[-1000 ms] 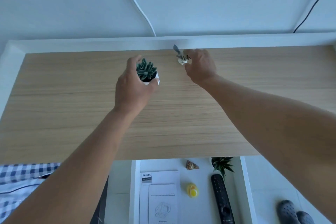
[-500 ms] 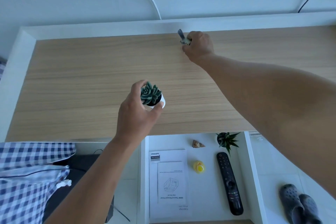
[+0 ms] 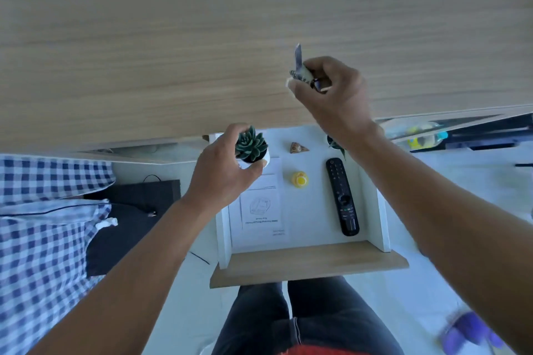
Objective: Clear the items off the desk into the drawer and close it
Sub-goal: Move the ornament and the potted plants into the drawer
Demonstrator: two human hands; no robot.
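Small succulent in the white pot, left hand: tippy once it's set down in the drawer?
Probably light: the left hand carries the small green succulent in its white pot with fingertips alone. Possibly tippy: the rosette spreads about as wide as the pot. Likely rigid, and steadier on bare white drawer floor than on the paper manual.

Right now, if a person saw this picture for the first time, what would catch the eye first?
Probably the two hands over the open drawer: the left hand holds a small potted succulent above the drawer's back left corner, over the paper manual. The right hand grips a small, blurred object above the wooden desk. Inside the drawer, a black remote lies on the right.
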